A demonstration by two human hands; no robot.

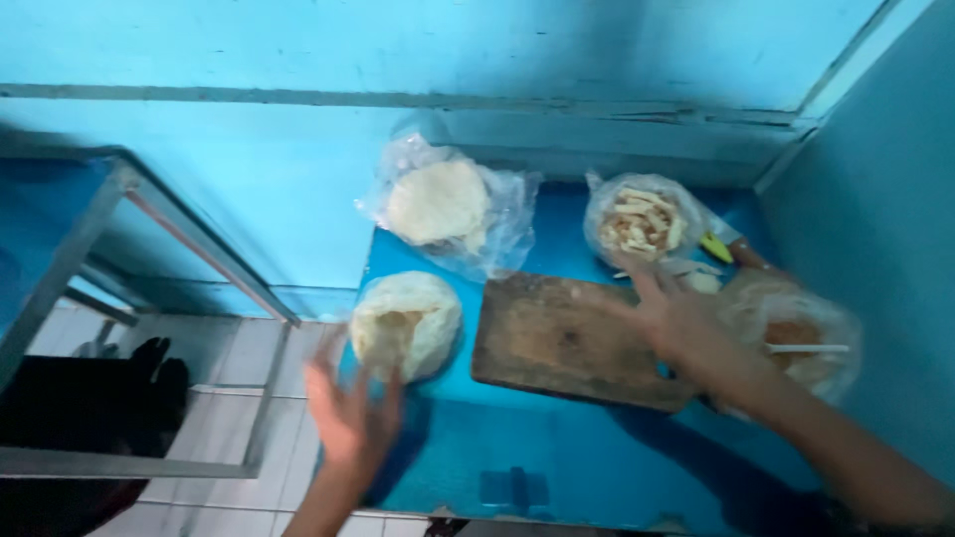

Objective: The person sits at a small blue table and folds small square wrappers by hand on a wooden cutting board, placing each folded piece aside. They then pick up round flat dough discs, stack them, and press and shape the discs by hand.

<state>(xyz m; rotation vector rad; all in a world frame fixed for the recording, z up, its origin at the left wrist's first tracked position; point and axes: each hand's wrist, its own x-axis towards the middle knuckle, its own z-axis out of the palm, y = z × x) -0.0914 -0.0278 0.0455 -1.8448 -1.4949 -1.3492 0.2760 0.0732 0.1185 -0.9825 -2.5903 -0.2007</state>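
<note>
A round bag of pale dough [406, 323] sits at the near left of the blue table [557, 457], just left of the wooden board [567, 338]. The left hand [348, 413] hovers right before it, fingers spread wide, holding nothing. The right hand [681, 323] lies open on the board's right end. Far behind are a bag of flat white rounds [443, 204] and a bag of pale strips [642, 221]; another bag [796, 333] sits right.
</note>
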